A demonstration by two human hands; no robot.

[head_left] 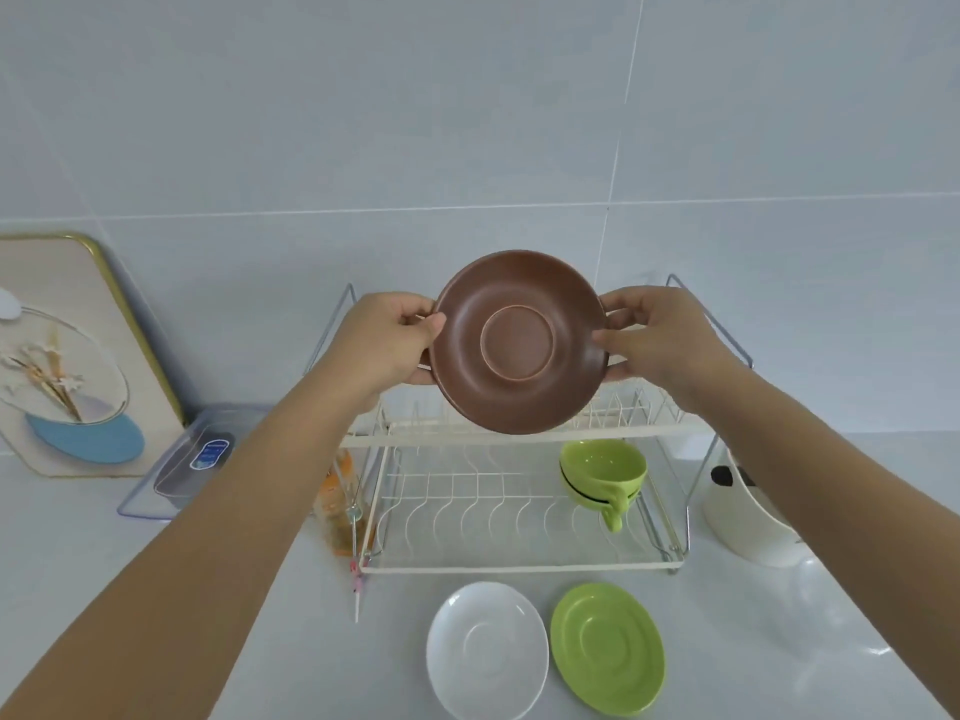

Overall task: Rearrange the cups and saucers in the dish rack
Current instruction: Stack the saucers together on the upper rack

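A brown saucer point(518, 341) is held upright above the upper tier of the white wire dish rack point(519, 566), its underside facing me. My left hand point(395, 339) grips its left rim and my right hand point(649, 337) grips its right rim. Green cups point(602, 472) sit stacked on the rack's lower tier at the right, handle toward me. On the counter in front of the rack lie a white saucer point(487, 649) and a green saucer point(608, 648), side by side.
A framed flower picture point(67, 356) leans on the tiled wall at left, with a clear plastic box point(192, 459) beside it. A white container point(748, 517) stands right of the rack. An orange packet point(340, 504) sits at the rack's left end.
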